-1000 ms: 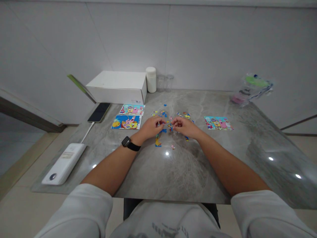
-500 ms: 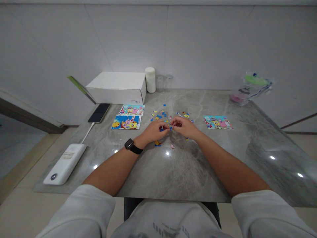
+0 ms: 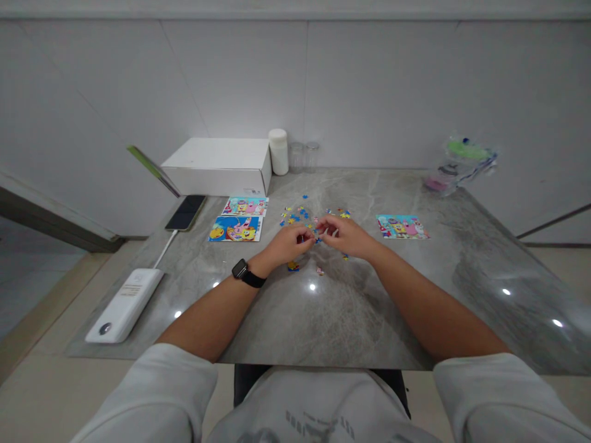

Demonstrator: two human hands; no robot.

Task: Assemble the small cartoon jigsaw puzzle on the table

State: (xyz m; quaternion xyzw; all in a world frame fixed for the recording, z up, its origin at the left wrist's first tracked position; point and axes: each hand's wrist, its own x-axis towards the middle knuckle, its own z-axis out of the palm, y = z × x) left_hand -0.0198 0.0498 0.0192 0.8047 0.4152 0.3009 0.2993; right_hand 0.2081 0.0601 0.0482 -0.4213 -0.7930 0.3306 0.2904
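Note:
My left hand [image 3: 290, 243], with a black watch on the wrist, is closed in a pinch on a small blue jigsaw puzzle piece [image 3: 317, 240]. Facing it, my right hand [image 3: 345, 235] has its thumb and fingers bent together at the same spot, and the fingertips of both hands nearly meet. Whatever the right fingers pinch is too small to make out. Loose puzzle pieces [image 3: 302, 212] in blue and yellow lie just beyond the hands. Closer to me are a joined yellow-and-blue bit [image 3: 293, 266], a pinkish piece [image 3: 320, 271] and a yellow piece [image 3: 345, 256].
Cartoon picture cards lie left [image 3: 235, 229] and right [image 3: 402, 226] on the grey marbled table [image 3: 323, 326]. Behind stand a white box [image 3: 217, 166], a white bottle [image 3: 278, 152] and two clear glasses [image 3: 305, 157]. A phone [image 3: 185, 212] is cabled to a power bank [image 3: 125, 304]; a plastic bag [image 3: 462, 165] sits far right.
The view has shifted slightly. Both hands stay together over the same spot, and the right fingers have moved a little at the tips.

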